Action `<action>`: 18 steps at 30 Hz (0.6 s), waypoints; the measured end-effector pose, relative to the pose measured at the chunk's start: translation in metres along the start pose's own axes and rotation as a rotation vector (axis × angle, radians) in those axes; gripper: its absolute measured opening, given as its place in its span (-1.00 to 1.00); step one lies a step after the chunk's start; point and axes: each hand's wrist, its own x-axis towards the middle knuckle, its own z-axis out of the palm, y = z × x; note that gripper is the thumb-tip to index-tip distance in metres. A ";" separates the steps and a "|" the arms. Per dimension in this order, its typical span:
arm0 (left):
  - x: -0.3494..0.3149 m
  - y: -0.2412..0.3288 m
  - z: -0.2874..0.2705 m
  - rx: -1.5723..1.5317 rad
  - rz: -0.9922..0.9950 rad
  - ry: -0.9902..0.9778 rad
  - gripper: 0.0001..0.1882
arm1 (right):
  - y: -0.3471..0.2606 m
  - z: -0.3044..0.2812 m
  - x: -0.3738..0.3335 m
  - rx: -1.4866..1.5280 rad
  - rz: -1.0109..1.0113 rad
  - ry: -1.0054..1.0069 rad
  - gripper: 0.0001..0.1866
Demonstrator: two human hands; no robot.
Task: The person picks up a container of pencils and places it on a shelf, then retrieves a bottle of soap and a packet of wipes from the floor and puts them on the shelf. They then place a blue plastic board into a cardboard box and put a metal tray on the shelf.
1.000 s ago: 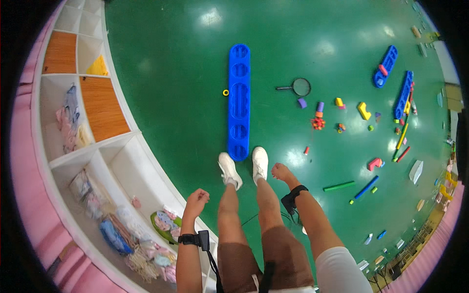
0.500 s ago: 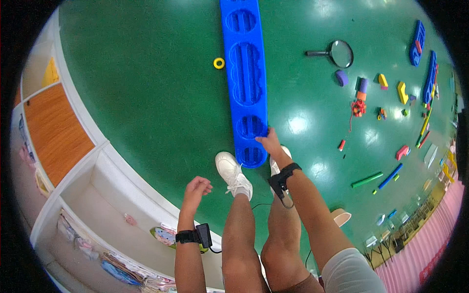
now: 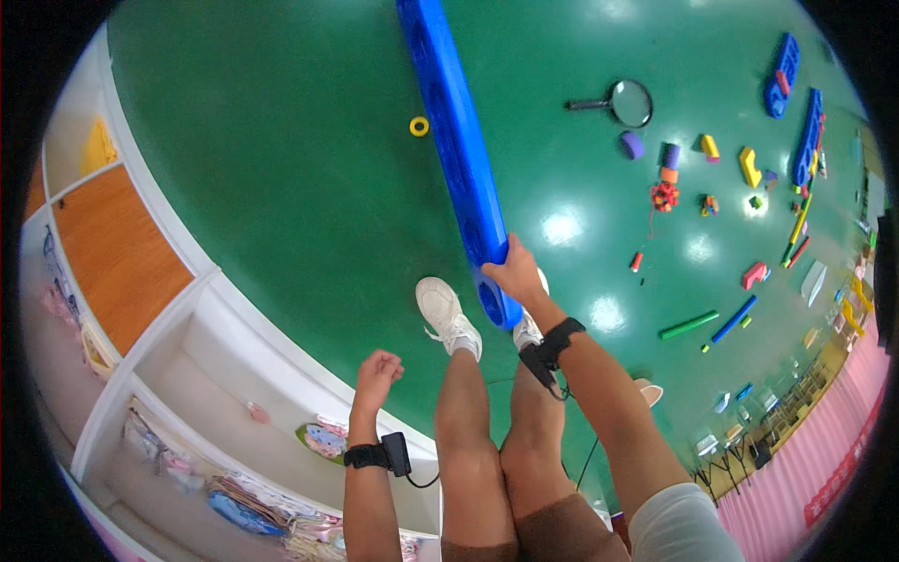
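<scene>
Board, blue [image 3: 461,140], tilted on green floor [image 3: 309,187], hollowed face toward 9 o'clock; runs from between white shoes [image 3: 440,306] toward 11 o'clock, far end out of view. Right hand [image 3: 514,272] clamped on its right edge near close end, thumb across top. Left hand [image 3: 377,375] at 8 o'clock from right, well apart, fingers loosely half-curled. From right hand: yellow ring [image 3: 426,131] at 11 o'clock, magnifying glass [image 3: 632,103] at 1 o'clock.

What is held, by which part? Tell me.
The right hand holds the blue board by its near end's right edge; the left hand seems empty.
</scene>
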 end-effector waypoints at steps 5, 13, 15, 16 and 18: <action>-0.067 0.034 -0.017 0.080 0.105 -0.004 -0.85 | -0.067 -0.121 -0.042 -0.033 0.079 -0.049 -0.46; -0.179 0.065 -0.053 0.319 0.270 -0.059 -0.86 | -0.127 -0.281 -0.168 -0.635 -0.084 0.165 -0.54; -0.210 0.076 -0.062 0.456 0.285 -0.065 -0.84 | -0.123 -0.323 -0.228 -0.707 -0.107 0.153 -0.55; -0.225 0.086 -0.065 0.550 0.305 -0.095 -0.83 | -0.114 -0.343 -0.260 -0.751 -0.016 0.053 -0.54; -0.253 0.085 -0.081 0.666 0.329 -0.130 -0.83 | -0.103 -0.364 -0.332 -0.754 0.018 0.021 -0.55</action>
